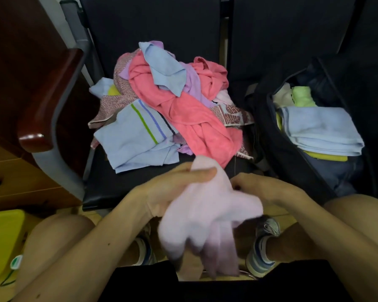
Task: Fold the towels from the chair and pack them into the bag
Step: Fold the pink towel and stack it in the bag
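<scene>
A pale pink towel [207, 210] hangs bunched and blurred between my knees, in front of the chair. My left hand [175, 188] grips its upper part, thumb laid across the cloth. My right hand [260, 188] holds the towel's right side, fingers curled into the fabric and partly hidden by it. On the black chair seat [109, 184] lies a heap of unfolded towels: a coral one [183, 112], light blue ones [135, 140], lilac and patterned ones. To the right an open dark bag [271, 136] holds a folded light blue towel [323, 129] on top of green and yellow ones.
A dark red wooden armrest [46, 101] and grey chair frame stand at the left. A yellow box [4, 240] sits on the floor at lower left. A wooden drawer unit is behind it. My shoes [262, 253] rest on the floor under the towel.
</scene>
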